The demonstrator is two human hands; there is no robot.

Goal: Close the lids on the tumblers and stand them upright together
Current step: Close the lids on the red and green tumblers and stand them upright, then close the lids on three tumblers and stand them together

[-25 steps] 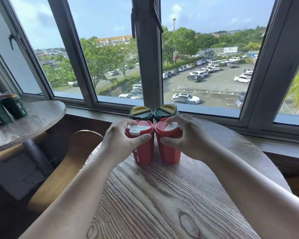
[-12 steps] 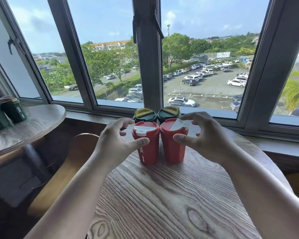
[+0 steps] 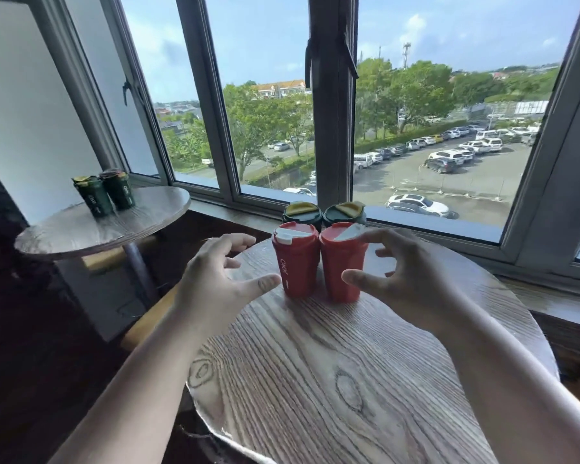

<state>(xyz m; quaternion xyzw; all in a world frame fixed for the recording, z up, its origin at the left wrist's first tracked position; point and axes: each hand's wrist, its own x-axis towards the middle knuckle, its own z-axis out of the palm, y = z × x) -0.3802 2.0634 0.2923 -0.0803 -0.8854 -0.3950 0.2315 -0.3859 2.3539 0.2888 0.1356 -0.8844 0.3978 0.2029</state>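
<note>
Grip the red tumblers (image 3: 295, 262), upright and touching at the window-side edge of the round table (image 3: 332, 380), round mid-body, likely light, stiff, slick plastic, using left hand (image 3: 215, 279) and right hand (image 3: 412, 283), both spread empty above it.

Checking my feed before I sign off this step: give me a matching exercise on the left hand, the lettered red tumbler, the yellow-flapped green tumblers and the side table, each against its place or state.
Column one:
1. left hand
2. lettered red tumbler
3. yellow-flapped green tumblers
4. side table

Column two:
a. behind both red ones
b. fingers spread, holding nothing
c. carries two more green tumblers
d. upright, left of the other red tumbler

Pairs: 1-b; 2-d; 3-a; 4-c.
</note>
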